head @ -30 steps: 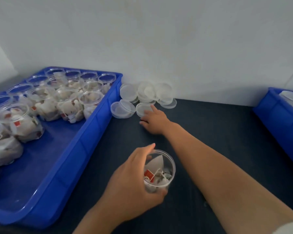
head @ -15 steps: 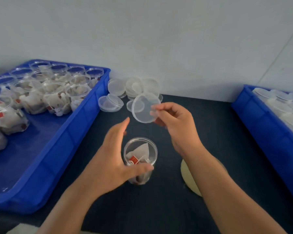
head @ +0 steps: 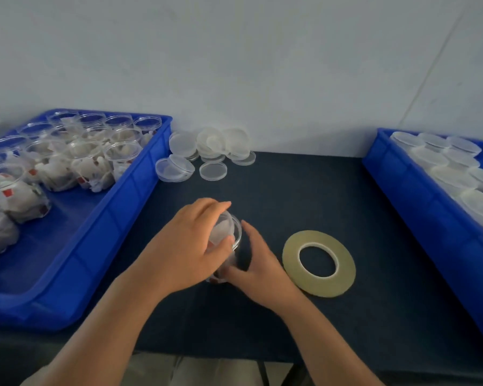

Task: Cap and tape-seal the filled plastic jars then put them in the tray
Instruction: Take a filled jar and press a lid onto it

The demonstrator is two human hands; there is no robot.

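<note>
A clear plastic jar (head: 232, 233) filled with white sachets stands on the dark table in front of me, with a clear lid on its mouth. My left hand (head: 187, 246) is curled over the top and grips the lid. My right hand (head: 261, 270) cups the jar's lower right side, thumb at its base and fingers up along its wall. A flat roll of yellowish tape (head: 346, 274) lies just right of my right hand. The blue tray (head: 140, 188) on the left holds several uncapped filled jars (head: 89, 162).
Loose clear lids (head: 211, 146) are piled against the wall behind the jar, one lying apart (head: 213, 171). A second blue tray (head: 418, 210) at the right edge holds several capped jars (head: 452, 162). The table's front edge runs just below my forearms.
My right hand brought a lid from the pile to the jar, then dropped to the jar's side. My left hand shifted from the jar's wall to its top. The tape roll came into full view.
</note>
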